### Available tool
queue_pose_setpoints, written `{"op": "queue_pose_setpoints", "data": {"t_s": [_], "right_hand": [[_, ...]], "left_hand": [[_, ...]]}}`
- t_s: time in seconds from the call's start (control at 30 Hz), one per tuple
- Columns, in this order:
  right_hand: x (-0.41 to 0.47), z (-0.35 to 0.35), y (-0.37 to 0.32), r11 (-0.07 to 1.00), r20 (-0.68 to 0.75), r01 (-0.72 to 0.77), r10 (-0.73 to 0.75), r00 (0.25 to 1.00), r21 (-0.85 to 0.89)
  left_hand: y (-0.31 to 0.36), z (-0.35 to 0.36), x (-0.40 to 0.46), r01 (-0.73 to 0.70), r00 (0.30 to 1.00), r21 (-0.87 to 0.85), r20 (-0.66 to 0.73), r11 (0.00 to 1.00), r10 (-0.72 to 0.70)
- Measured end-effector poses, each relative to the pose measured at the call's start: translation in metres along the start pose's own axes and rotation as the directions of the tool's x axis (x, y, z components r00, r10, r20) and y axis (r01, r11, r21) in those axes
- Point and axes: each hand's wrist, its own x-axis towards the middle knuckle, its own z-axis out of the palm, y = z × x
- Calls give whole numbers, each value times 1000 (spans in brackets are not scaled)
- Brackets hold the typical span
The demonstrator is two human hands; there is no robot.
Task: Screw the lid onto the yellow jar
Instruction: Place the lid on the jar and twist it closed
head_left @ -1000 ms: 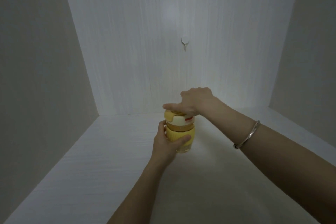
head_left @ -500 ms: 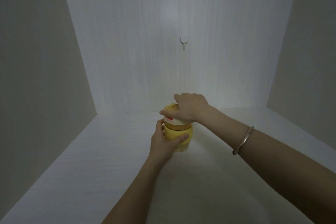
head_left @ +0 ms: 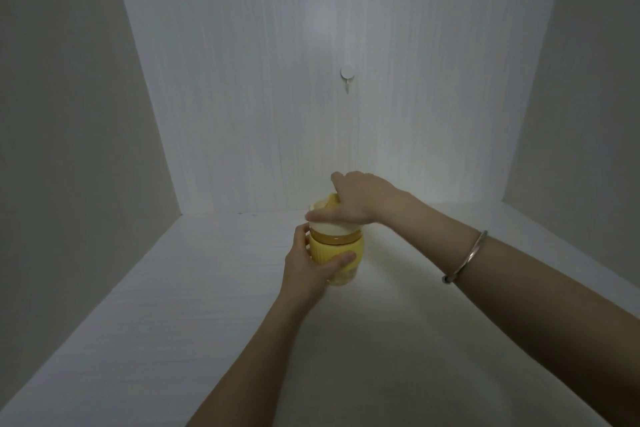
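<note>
The yellow jar [head_left: 341, 250] stands upright on the white surface, a darker orange band around its neck. My left hand [head_left: 308, 265] wraps around its ribbed body from the left, thumb across the front. A cream and yellow lid [head_left: 329, 225] sits on top of the jar. My right hand [head_left: 353, 199] covers the lid from above and the right, fingers closed around its rim. Most of the lid's top is hidden under that hand. A metal bangle [head_left: 467, 256] circles my right wrist.
The white tabletop [head_left: 214, 305] is boxed in by a white back wall [head_left: 311, 80] and grey side walls [head_left: 69, 114]. A small white hook [head_left: 346, 74] is stuck on the back wall above the jar.
My right hand has rotated on the lid, its fingers swinging from the left side toward the back. The red mark on the lid's side has turned out of sight. The left hand keeps its hold.
</note>
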Motion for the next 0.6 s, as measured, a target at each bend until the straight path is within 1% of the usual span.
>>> {"op": "queue_pose_setpoints", "data": {"t_s": [0.07, 0.1, 0.17, 0.2, 0.23, 0.27, 0.3, 0.33, 0.37, 0.4, 0.43, 0.5, 0.53, 0.57, 0.6], "right_hand": [[0, 11, -5, 984, -157, -13, -15, 987, -178], [0, 12, -6, 975, -209, -25, -22, 978, -219], [2, 5, -5, 970, -273, -59, -7, 962, -234], [4, 0, -2, 975, -269, -59, -1, 963, -215], [6, -4, 3, 986, -224, -29, -9, 975, -166], [8, -8, 8, 997, -125, 22, -31, 992, -68], [8, -10, 11, 996, 9, 72, -73, 997, 57], [8, -11, 13, 979, 122, 100, -123, 985, 177], [8, -11, 16, 957, 196, 100, -157, 968, 273], [8, -10, 18, 939, 233, 91, -175, 957, 332], [9, -8, 19, 927, 233, 88, -182, 955, 366], [11, -3, 20, 923, 169, 75, -148, 974, 378], [10, -2, 18, 939, 131, 54, -104, 986, 339], [9, 0, 14, 967, 91, 26, -50, 995, 252], [8, 5, 10, 992, 31, -2, -2, 1000, 127]], "left_hand": [[0, 0, 1, 6, 1000, -5, 8, 1000, -6], [0, 0, 1, 6, 1000, -2, 5, 1000, -6], [-1, 0, 0, 1, 1000, 4, -4, 1000, -1], [0, 0, 0, -4, 1000, 3, -4, 1000, 4], [0, 0, 0, -9, 1000, 2, -3, 1000, 9], [0, 0, 0, -14, 1000, 3, -2, 1000, 14], [0, 1, 0, -17, 1000, 3, -3, 1000, 17], [0, 1, 0, -17, 1000, 4, -4, 1000, 17], [-1, 0, 0, -14, 1000, 4, -4, 1000, 14], [-1, 0, 1, -10, 1000, 1, -3, 1000, 10], [0, 0, 1, -6, 1000, -2, -1, 1000, 6], [0, 0, 0, -9, 1000, 4, 0, 1000, 9], [0, 0, 0, -12, 1000, 8, -3, 1000, 12], [0, 0, 0, -14, 1000, 11, -4, 1000, 14], [0, 0, 0, -12, 1000, 11, -2, 1000, 12]]}}
